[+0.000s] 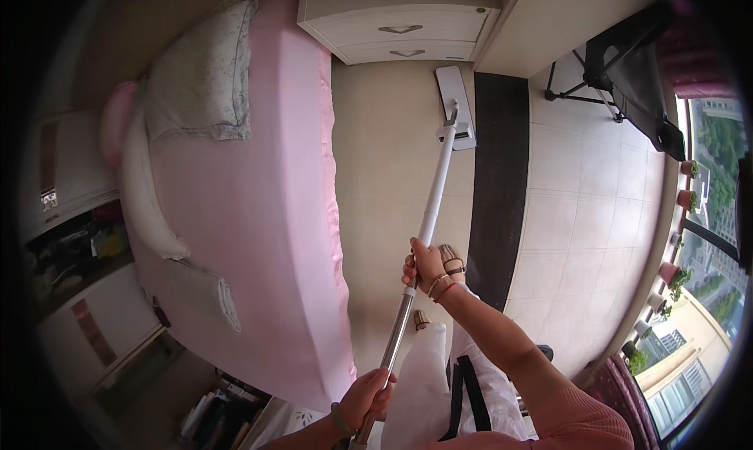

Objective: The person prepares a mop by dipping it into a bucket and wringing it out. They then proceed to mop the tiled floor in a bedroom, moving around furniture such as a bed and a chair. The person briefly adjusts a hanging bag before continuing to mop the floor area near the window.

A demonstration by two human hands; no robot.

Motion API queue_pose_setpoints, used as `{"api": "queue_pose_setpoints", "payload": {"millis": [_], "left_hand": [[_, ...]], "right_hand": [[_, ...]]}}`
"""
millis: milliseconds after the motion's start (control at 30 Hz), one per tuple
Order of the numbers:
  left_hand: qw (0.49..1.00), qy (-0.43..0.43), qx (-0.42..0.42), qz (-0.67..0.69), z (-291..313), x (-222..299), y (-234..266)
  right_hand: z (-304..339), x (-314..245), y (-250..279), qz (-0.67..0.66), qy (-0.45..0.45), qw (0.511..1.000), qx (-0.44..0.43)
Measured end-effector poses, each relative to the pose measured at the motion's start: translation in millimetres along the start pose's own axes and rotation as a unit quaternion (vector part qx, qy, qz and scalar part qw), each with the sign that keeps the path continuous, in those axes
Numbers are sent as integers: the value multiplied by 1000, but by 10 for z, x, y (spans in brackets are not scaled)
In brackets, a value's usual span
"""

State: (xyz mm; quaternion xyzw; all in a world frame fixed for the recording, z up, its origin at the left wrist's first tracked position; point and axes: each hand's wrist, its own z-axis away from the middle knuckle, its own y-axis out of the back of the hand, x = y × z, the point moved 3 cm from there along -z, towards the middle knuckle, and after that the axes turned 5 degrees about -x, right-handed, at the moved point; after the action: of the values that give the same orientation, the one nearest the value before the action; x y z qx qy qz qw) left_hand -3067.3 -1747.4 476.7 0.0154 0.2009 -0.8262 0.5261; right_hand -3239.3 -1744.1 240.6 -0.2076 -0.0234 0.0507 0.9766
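A flat mop (pixel 441 163) with a white and silver pole runs from my lap toward the drawer cabinet. Its long white head (pixel 452 89) lies flat on the beige floor, close to the dark floor strip. My right hand (pixel 424 264) is wrapped round the pole at the lower end of its white section. Lower down, my left hand (pixel 367 397) grips the silver section near my body. Both hands are closed on the pole.
A bed (pixel 267 199) with a pink sheet and pillows stands left. Ahead is a cabinet (pixel 400 30) with drawers. Right of the dark strip (pixel 500 191) lies a tiled floor (pixel 580 207), with a folding chair (pixel 635 81) and potted plants (pixel 669 275) along the window.
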Motion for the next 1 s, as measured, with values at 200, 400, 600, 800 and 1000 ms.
{"api": "queue_pose_setpoints", "payload": {"millis": [200, 400, 600, 800, 1000], "left_hand": [[994, -81, -75, 5, -433, 744, -144], [987, -132, -97, -5, -950, 891, 15], [983, -166, -59, -43, -1135, 528, 241], [993, -88, -72, 4, -1032, -299, 700], [986, -22, -141, 90, -719, -1471, 1239]], "right_hand": [[-556, -790, -379, 31, 65, 997, -22], [-1005, -1000, -406, 115, 86, 990, -3], [-1074, -725, -230, 189, 83, 977, 56], [-831, 261, -27, 238, 34, 967, 80], [-363, 1519, 317, 311, 9, 945, 101]]}}
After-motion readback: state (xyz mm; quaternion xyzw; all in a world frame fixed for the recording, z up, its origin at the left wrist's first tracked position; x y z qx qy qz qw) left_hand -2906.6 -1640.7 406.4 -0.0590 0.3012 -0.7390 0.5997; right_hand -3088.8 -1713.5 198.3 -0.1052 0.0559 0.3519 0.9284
